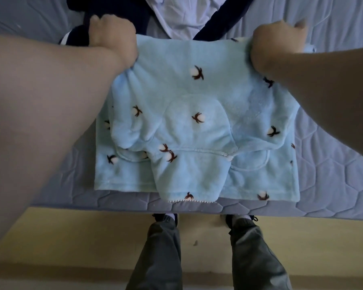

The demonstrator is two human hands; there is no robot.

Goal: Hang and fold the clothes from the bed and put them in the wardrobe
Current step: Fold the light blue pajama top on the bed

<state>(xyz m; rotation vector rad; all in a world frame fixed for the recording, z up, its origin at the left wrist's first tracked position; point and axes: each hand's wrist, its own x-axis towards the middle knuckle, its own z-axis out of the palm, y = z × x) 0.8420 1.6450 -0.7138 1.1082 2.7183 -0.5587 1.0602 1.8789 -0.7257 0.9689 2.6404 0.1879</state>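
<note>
Head view: the blue fleece top (197, 126) lies on the mattress (333, 164), nearer than the left hand (113, 40) and right hand (275, 45), which each grip a far corner, so drawing both evenly toward the near hem should fold it squarely.

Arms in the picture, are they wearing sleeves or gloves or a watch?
No. The left forearm and right forearm are bare, no sleeve in view. The left grip and right grip are bare hands: no gloves, rings or watch showing.
</note>
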